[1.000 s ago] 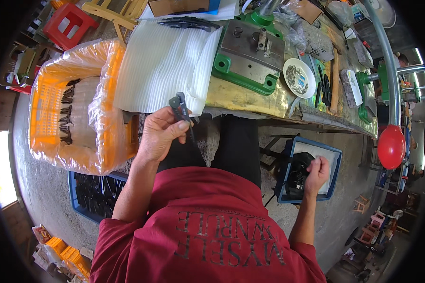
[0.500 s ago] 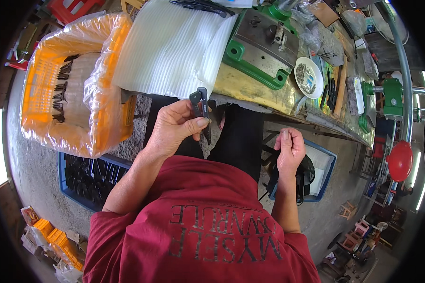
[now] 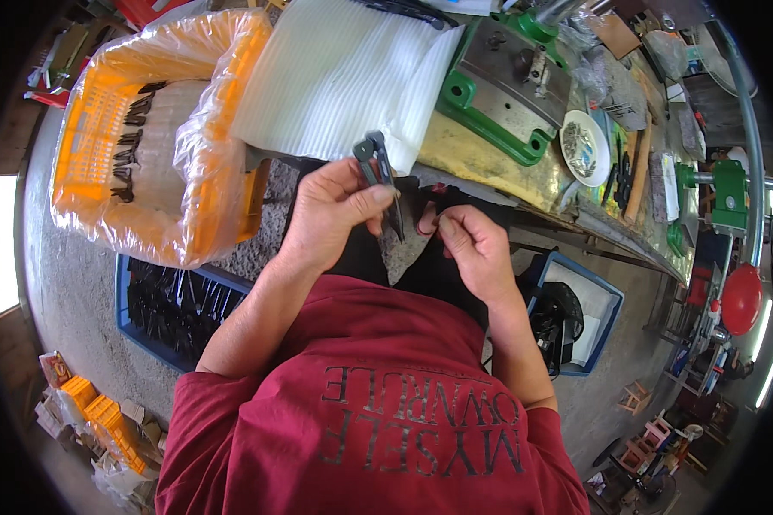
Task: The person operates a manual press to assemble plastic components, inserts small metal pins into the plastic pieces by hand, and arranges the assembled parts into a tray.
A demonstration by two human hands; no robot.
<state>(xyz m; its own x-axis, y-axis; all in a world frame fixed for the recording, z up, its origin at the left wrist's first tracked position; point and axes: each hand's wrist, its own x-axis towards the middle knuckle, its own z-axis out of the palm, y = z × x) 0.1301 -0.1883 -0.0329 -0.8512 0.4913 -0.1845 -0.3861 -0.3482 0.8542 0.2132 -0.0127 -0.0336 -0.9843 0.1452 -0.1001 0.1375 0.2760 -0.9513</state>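
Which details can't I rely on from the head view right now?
- Right hand: whether its pinched fingertips hold something small; the fingers cover the spot.
- Black tool: its middle, covered by the left hand.
- Small pieces in the white dish: too small to identify or count.
- Dark items on the white foam sheet: cut off by the top edge.

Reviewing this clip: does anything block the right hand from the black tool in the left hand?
Nothing visible does. The right hand is apart from the black tool in the left hand; the gap shows only background, including dark trousers.
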